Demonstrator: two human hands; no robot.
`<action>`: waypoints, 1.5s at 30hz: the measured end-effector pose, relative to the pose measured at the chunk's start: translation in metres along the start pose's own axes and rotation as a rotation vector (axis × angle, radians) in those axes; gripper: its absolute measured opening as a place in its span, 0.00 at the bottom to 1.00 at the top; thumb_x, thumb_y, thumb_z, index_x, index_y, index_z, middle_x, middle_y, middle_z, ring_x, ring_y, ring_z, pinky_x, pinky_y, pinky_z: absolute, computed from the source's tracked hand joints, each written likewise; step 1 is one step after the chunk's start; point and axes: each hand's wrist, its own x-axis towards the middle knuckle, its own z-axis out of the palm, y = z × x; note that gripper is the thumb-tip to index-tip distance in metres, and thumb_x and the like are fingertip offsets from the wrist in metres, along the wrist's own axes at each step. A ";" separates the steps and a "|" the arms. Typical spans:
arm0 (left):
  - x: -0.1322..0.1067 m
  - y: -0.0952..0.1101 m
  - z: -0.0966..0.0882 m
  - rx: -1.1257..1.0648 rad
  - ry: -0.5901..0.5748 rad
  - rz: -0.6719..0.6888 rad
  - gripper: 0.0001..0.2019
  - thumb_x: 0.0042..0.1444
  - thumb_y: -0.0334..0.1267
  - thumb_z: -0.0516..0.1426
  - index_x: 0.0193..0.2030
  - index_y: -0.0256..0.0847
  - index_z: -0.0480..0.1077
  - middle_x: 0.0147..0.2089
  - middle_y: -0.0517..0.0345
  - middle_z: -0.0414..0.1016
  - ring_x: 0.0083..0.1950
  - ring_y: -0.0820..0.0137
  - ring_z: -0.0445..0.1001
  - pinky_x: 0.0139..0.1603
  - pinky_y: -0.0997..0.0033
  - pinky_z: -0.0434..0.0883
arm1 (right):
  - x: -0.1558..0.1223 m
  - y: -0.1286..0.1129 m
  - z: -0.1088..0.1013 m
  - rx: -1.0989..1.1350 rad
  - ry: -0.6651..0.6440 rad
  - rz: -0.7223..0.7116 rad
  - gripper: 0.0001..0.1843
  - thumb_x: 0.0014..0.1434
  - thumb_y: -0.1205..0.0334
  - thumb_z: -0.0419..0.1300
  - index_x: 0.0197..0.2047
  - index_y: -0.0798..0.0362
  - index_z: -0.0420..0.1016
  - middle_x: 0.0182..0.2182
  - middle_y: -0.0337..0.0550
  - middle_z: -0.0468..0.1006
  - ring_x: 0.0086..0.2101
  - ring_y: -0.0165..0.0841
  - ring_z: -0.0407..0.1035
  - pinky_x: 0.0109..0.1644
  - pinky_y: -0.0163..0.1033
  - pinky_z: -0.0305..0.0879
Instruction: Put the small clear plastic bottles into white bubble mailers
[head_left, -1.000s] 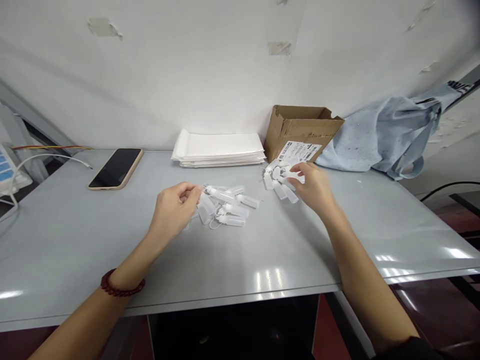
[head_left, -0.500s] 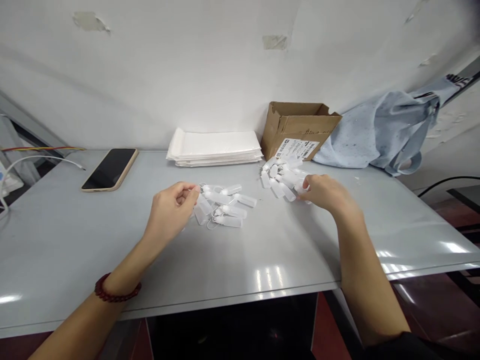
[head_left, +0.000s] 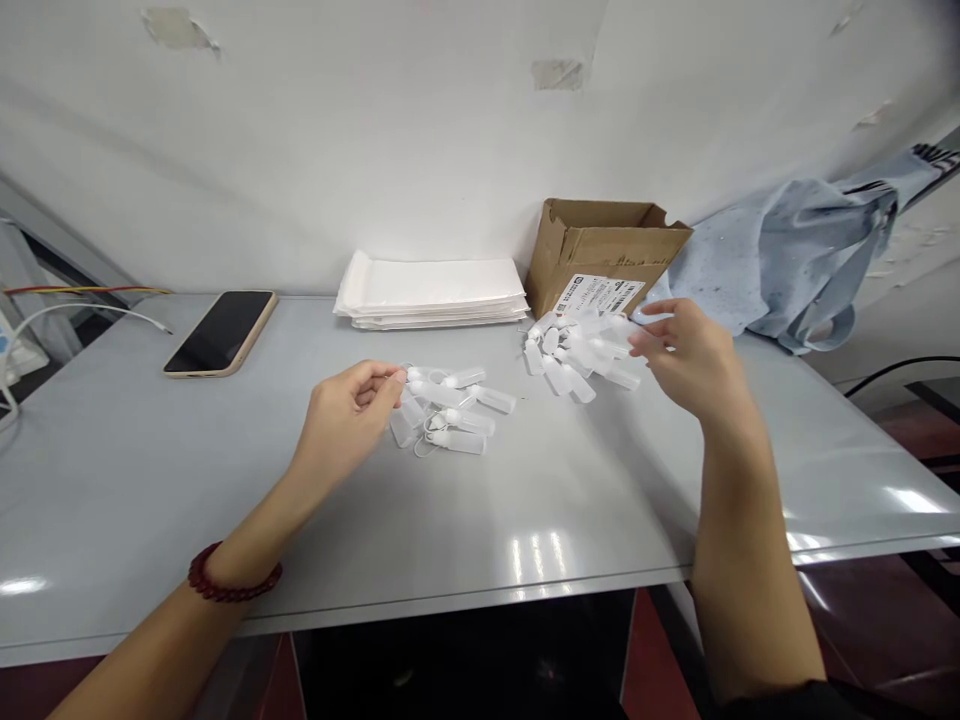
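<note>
Several small translucent plastic squeeze bottles with white caps and thin looped straps lie in two piles on the grey table. At the left edge of the left pile (head_left: 450, 412), my left hand (head_left: 352, 405) is closed, thumb and forefinger pinching the cap end of a bottle. My right hand (head_left: 690, 350) is raised over the right side of the right pile (head_left: 574, 352). Its thumb and forefinger hold a blurred translucent bottle (head_left: 624, 330), partly lost against the pile. The other fingers are loosely curled.
Behind the piles stand a stack of white padded envelopes (head_left: 439, 285) and an open cardboard box (head_left: 611, 255) with a label. A light blue cloth bag (head_left: 787, 250) leans at the right. A phone (head_left: 221, 333) and a white cable (head_left: 112, 314) lie at the left.
My right hand has lifted up and to the right from the right pile, uncovering a bottle at its front edge. My left hand stays nearly still at the left pile.
</note>
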 end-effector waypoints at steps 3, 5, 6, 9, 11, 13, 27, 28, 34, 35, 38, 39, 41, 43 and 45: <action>-0.002 0.001 0.001 -0.022 -0.020 0.004 0.14 0.54 0.47 0.56 0.39 0.39 0.74 0.27 0.61 0.71 0.25 0.74 0.67 0.24 0.77 0.63 | -0.005 -0.014 0.012 0.377 -0.023 -0.058 0.13 0.58 0.58 0.55 0.47 0.50 0.62 0.34 0.43 0.76 0.31 0.34 0.72 0.35 0.43 0.68; -0.004 0.002 0.001 -0.034 -0.032 0.006 0.14 0.54 0.47 0.56 0.39 0.39 0.74 0.27 0.60 0.71 0.26 0.73 0.68 0.24 0.77 0.63 | -0.012 -0.024 0.022 0.573 -0.146 -0.102 0.14 0.58 0.54 0.57 0.45 0.50 0.63 0.31 0.41 0.76 0.29 0.33 0.71 0.35 0.43 0.69; -0.004 0.003 0.002 -0.036 -0.039 0.011 0.14 0.54 0.47 0.57 0.39 0.39 0.74 0.27 0.60 0.71 0.26 0.73 0.68 0.24 0.77 0.64 | -0.016 -0.030 0.028 0.652 -0.220 -0.118 0.15 0.58 0.52 0.58 0.44 0.50 0.63 0.31 0.40 0.76 0.28 0.32 0.70 0.36 0.42 0.69; -0.005 0.005 0.003 -0.040 -0.074 0.034 0.14 0.55 0.47 0.57 0.39 0.39 0.74 0.27 0.60 0.72 0.25 0.74 0.67 0.24 0.77 0.65 | -0.032 -0.044 0.043 0.809 -0.436 -0.120 0.14 0.59 0.52 0.57 0.45 0.51 0.65 0.30 0.39 0.75 0.28 0.29 0.69 0.39 0.42 0.68; -0.006 0.006 0.004 -0.043 -0.123 0.042 0.14 0.55 0.47 0.57 0.39 0.39 0.74 0.27 0.60 0.72 0.24 0.74 0.67 0.24 0.76 0.65 | -0.043 -0.052 0.052 0.889 -0.569 -0.125 0.13 0.61 0.53 0.55 0.46 0.51 0.64 0.30 0.39 0.74 0.30 0.29 0.69 0.42 0.42 0.66; -0.006 0.007 0.004 -0.055 -0.178 0.053 0.14 0.55 0.48 0.56 0.40 0.40 0.75 0.27 0.60 0.72 0.24 0.74 0.68 0.24 0.76 0.66 | -0.052 -0.057 0.058 0.960 -0.684 -0.138 0.13 0.61 0.54 0.55 0.46 0.51 0.65 0.31 0.39 0.74 0.30 0.29 0.69 0.43 0.42 0.65; -0.012 0.017 0.002 -0.063 -0.305 0.107 0.11 0.58 0.44 0.55 0.33 0.41 0.74 0.26 0.62 0.72 0.23 0.75 0.66 0.24 0.76 0.64 | -0.060 -0.062 0.065 1.112 -0.841 -0.003 0.10 0.61 0.57 0.55 0.45 0.51 0.66 0.29 0.37 0.72 0.26 0.27 0.64 0.40 0.41 0.62; -0.012 0.017 0.002 -0.065 -0.299 0.109 0.11 0.58 0.44 0.55 0.32 0.41 0.74 0.26 0.62 0.71 0.23 0.75 0.65 0.25 0.76 0.64 | -0.060 -0.062 0.065 1.124 -0.844 0.025 0.10 0.61 0.56 0.55 0.44 0.51 0.66 0.27 0.36 0.71 0.25 0.27 0.63 0.38 0.40 0.61; -0.013 0.016 0.001 -0.079 -0.252 0.119 0.11 0.57 0.45 0.55 0.31 0.42 0.74 0.25 0.61 0.71 0.23 0.74 0.66 0.25 0.75 0.64 | -0.061 -0.064 0.068 1.189 -0.817 0.161 0.08 0.60 0.57 0.54 0.38 0.52 0.67 0.22 0.33 0.65 0.19 0.24 0.55 0.29 0.35 0.55; -0.013 0.016 0.001 -0.080 -0.255 0.125 0.11 0.57 0.44 0.55 0.31 0.42 0.74 0.25 0.61 0.71 0.23 0.74 0.66 0.25 0.75 0.65 | -0.062 -0.064 0.069 1.195 -0.815 0.174 0.08 0.61 0.57 0.54 0.38 0.52 0.67 0.21 0.32 0.64 0.19 0.23 0.54 0.28 0.34 0.54; -0.014 0.017 0.002 -0.073 -0.266 0.147 0.11 0.57 0.44 0.54 0.31 0.42 0.74 0.25 0.61 0.71 0.23 0.74 0.66 0.26 0.74 0.65 | -0.063 -0.064 0.069 1.196 -0.804 0.209 0.09 0.61 0.56 0.53 0.36 0.52 0.67 0.19 0.31 0.59 0.19 0.23 0.50 0.26 0.33 0.50; -0.014 0.017 0.003 -0.070 -0.269 0.151 0.11 0.57 0.44 0.54 0.31 0.42 0.74 0.25 0.61 0.71 0.24 0.74 0.66 0.26 0.74 0.65 | -0.063 -0.065 0.069 1.192 -0.800 0.218 0.10 0.61 0.54 0.53 0.36 0.52 0.67 0.19 0.30 0.58 0.18 0.23 0.50 0.25 0.33 0.49; -0.014 0.017 0.003 -0.069 -0.274 0.157 0.11 0.57 0.44 0.54 0.31 0.42 0.74 0.26 0.61 0.72 0.24 0.74 0.66 0.26 0.74 0.65 | -0.064 -0.065 0.070 1.179 -0.800 0.221 0.13 0.61 0.50 0.54 0.36 0.52 0.67 0.18 0.30 0.57 0.19 0.23 0.49 0.25 0.33 0.49; -0.014 0.017 0.004 -0.071 -0.275 0.160 0.11 0.57 0.45 0.54 0.32 0.42 0.74 0.26 0.61 0.72 0.24 0.74 0.66 0.26 0.74 0.65 | -0.064 -0.065 0.070 1.163 -0.807 0.202 0.16 0.60 0.47 0.56 0.36 0.52 0.67 0.19 0.30 0.57 0.19 0.23 0.48 0.25 0.33 0.49; -0.014 0.016 0.004 -0.072 -0.275 0.160 0.11 0.57 0.44 0.54 0.32 0.42 0.74 0.26 0.61 0.72 0.24 0.74 0.66 0.25 0.74 0.65 | -0.064 -0.065 0.071 1.141 -0.820 0.174 0.18 0.59 0.44 0.56 0.36 0.52 0.67 0.19 0.30 0.56 0.19 0.23 0.49 0.25 0.32 0.49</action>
